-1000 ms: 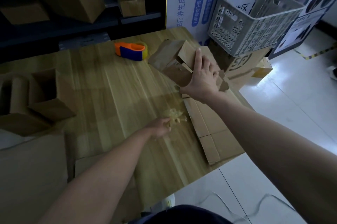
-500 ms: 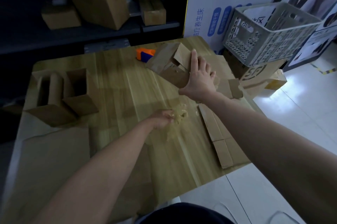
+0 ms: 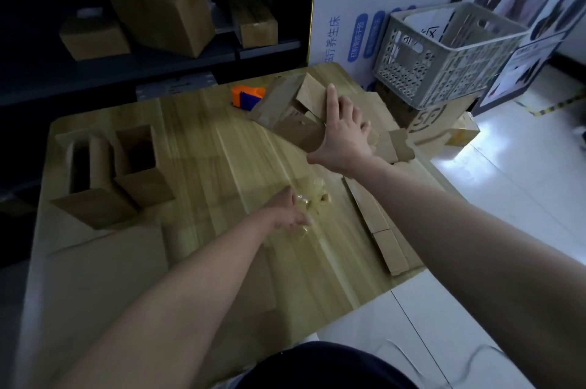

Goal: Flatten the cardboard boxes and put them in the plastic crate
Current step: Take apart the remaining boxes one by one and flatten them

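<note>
Both hands are busy: the right hand (image 3: 344, 135) presses spread, straight fingers (image 3: 331, 98) on the half-collapsed box (image 3: 285, 105) at the far right of the table (image 3: 206, 147), while the left hand (image 3: 285, 212) pinches a tape wad (image 3: 315, 198) mid-table. The crate (image 3: 444, 54) stands beyond that box, off the far right corner, so the right hand is nearer.

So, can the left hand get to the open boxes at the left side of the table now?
Probably yes: nothing stands between the left hand and the open boxes, only bare tabletop. But it seems to hold a tape wad, which it should drop first.
</note>
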A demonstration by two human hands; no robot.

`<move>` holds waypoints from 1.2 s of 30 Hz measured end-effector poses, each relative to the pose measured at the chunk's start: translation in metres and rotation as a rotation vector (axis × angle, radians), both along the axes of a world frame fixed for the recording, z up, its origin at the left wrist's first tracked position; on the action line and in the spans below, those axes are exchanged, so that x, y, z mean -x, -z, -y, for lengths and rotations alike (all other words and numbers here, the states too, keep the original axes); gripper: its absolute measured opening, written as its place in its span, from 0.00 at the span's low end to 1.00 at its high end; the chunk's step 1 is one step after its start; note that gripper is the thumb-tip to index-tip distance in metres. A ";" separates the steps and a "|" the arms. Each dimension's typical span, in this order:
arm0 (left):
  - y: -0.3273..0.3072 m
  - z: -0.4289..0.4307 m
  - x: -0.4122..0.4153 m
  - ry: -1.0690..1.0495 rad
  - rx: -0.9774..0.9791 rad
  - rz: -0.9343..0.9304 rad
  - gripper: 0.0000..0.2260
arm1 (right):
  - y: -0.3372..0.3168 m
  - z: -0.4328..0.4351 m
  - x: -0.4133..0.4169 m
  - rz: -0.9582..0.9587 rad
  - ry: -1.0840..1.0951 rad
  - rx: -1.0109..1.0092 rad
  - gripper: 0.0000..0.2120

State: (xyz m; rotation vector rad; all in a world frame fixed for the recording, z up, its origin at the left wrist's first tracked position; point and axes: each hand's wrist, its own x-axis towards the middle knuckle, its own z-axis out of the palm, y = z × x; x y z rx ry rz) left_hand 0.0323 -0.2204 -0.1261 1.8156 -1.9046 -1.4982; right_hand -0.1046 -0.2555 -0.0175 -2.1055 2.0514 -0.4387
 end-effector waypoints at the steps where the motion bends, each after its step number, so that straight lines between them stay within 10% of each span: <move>1: -0.001 0.000 -0.001 0.036 -0.026 0.000 0.25 | 0.000 -0.001 -0.001 0.001 0.001 -0.004 0.63; 6: -0.005 0.006 -0.015 -0.079 -0.055 -0.052 0.21 | 0.001 -0.004 -0.008 -0.013 0.000 -0.018 0.63; 10: -0.017 0.019 -0.037 -0.613 0.230 -0.289 0.02 | -0.001 -0.002 -0.019 -0.080 -0.096 -0.017 0.63; 17: -0.073 -0.001 -0.095 -0.979 0.675 -0.526 0.08 | 0.006 0.003 -0.079 -0.208 -0.308 -0.103 0.63; 27: -0.043 -0.035 -0.170 -1.037 0.404 -0.317 0.16 | 0.035 -0.004 -0.156 -0.108 -0.555 -0.248 0.46; 36: -0.043 -0.035 -0.170 -1.118 0.155 -0.432 0.15 | 0.032 0.004 -0.132 -0.168 -0.344 -0.202 0.36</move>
